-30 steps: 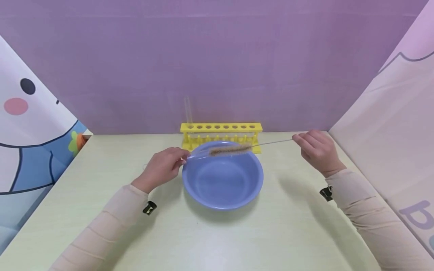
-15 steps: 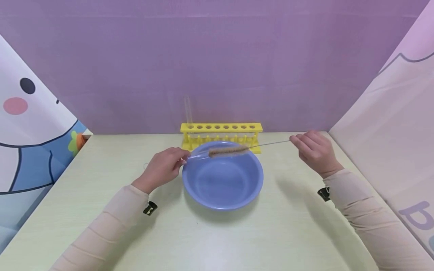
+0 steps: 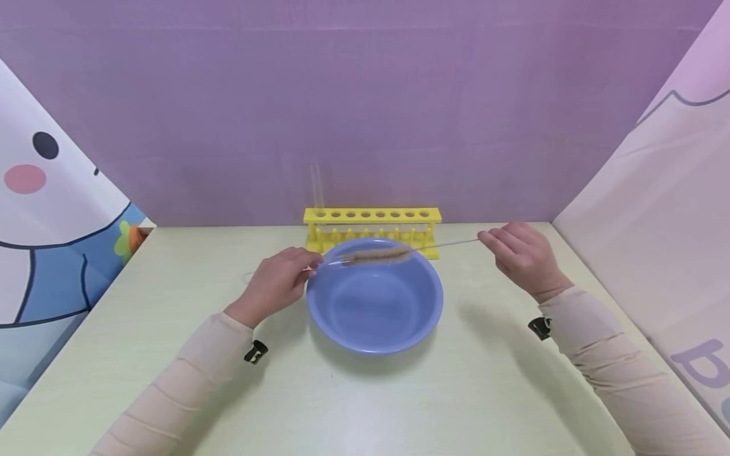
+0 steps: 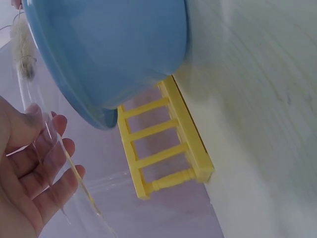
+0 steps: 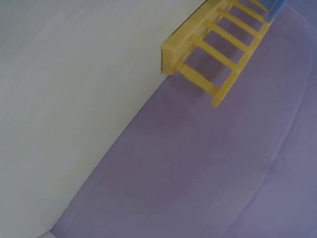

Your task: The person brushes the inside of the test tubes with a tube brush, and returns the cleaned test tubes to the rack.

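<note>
My left hand (image 3: 276, 282) pinches a clear glass test tube (image 3: 335, 260) above the left rim of the blue basin (image 3: 373, 307). At the other side, my right hand (image 3: 523, 261) grips the thin wire handle of a bristly tan test tube brush (image 3: 379, 254). The brush head lies across the far part of the basin, its left end inside the tube's mouth. In the left wrist view the tube (image 4: 53, 130) runs between thumb and fingers, with the pale brush (image 4: 23, 47) at its upper end. The right wrist view does not show the right hand.
Behind the basin stands a yellow test tube rack (image 3: 373, 215), with one clear tube (image 3: 317, 187) upright in its leftmost hole. A purple backdrop (image 3: 365, 114) rises behind the pale table (image 3: 365, 405). Printed cloths hang at both sides.
My right hand has moved a little to the left, pushing the brush further into the test tube. The left hand stays nearly still; the basin and rack have not moved.
</note>
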`<state>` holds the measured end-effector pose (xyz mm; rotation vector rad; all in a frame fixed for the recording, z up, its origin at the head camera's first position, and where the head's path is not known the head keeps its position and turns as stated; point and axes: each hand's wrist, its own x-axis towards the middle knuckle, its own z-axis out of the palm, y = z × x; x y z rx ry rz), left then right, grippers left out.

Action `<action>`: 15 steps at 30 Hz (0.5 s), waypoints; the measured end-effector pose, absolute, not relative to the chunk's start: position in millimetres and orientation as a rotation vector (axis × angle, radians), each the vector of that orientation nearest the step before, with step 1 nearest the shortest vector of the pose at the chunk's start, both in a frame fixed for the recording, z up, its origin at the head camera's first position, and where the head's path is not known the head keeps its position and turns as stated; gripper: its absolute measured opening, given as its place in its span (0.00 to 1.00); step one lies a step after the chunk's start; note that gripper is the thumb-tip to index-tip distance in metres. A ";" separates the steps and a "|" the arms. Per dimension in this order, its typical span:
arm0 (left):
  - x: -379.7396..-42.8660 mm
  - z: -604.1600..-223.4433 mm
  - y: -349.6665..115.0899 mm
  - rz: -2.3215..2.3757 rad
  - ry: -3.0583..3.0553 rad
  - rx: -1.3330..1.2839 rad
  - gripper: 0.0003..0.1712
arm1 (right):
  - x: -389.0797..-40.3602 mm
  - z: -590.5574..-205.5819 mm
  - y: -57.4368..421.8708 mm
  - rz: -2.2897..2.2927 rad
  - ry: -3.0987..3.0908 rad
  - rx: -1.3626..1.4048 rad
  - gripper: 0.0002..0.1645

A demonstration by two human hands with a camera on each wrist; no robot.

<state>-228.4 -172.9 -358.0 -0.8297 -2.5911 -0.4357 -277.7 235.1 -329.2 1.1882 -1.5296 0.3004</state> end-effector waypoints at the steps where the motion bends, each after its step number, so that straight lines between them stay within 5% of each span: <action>1: -228.4 -358.2 -172.3 -0.442 -2.586 -0.834 0.14 | -277.5 -329.4 234.4 0.297 -1.537 1.196 0.17; 15: -228.3 -361.5 -169.7 -0.466 -2.496 -0.860 0.14 | -270.3 -326.7 229.7 0.277 -1.676 1.247 0.18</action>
